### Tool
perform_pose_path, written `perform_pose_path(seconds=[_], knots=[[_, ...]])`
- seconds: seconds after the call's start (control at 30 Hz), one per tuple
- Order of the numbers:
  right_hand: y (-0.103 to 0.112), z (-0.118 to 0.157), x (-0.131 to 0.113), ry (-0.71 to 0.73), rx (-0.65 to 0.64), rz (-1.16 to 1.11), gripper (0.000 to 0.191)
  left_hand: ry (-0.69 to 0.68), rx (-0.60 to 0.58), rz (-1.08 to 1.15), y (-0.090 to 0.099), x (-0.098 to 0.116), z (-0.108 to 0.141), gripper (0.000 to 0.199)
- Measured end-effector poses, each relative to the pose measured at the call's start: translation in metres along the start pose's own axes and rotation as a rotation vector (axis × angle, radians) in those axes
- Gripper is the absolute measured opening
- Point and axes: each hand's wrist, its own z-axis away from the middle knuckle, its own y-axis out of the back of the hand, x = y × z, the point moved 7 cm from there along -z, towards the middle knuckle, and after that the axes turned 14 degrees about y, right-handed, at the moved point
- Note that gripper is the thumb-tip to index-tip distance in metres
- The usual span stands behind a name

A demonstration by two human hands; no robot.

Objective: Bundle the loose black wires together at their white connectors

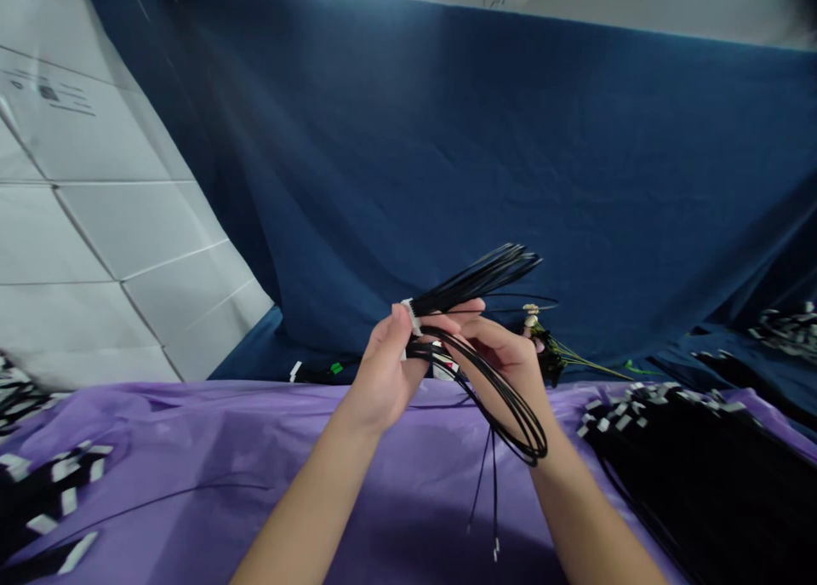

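A bundle of thin black wires (476, 280) runs up and to the right from a white connector (412, 317). My left hand (386, 372) pinches the connector between thumb and fingers. Just to its right, my right hand (501, 346) has its fingers bent together at the wires, with the thumb and the grip partly hidden. Black wires hang in a loop (520, 423) over the inner side of my right wrist. Two loose wire ends (494, 517) with light tips dangle below, between my forearms.
Black wire bundles with white ends (695, 449) lie on the purple cloth (255, 432) at right. More white-ended bundles (64, 483) lie at left. Behind are artificial flowers (536, 325), a dark blue curtain (511, 142) and white boxes (128, 219).
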Motion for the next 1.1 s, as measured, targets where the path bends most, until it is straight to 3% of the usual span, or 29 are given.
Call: perform_pose_path(seconds=[0.13, 0.27, 0.43, 0.6, 0.83, 1.1], knots=[[-0.009, 0.003, 0.004, -0.107, -0.106, -0.098, 0.019, 0.000, 0.008, -0.047, 0.003, -0.002, 0.001, 0.049], [-0.012, 0.003, -0.004, -0.077, -0.159, -0.129, 0.020, -0.026, -0.003, -0.060, 0.003, -0.001, 0.001, 0.049], [-0.007, 0.000, -0.016, 0.066, -0.140, 0.047, 0.021, 0.034, 0.013, -0.059, 0.004, -0.004, 0.000, 0.051], [-0.004, -0.004, -0.031, 0.200, -0.090, 0.251, 0.023, -0.016, 0.004, -0.077, 0.005, -0.002, 0.001, 0.052], [-0.006, -0.003, -0.034, 0.203, -0.109, 0.231, 0.019, -0.110, 0.024, -0.109, 0.009, 0.001, 0.003, 0.052], [-0.006, 0.000, -0.038, 0.152, -0.078, 0.267, 0.012, -0.004, -0.057, -0.079, 0.002, -0.007, 0.000, 0.056]])
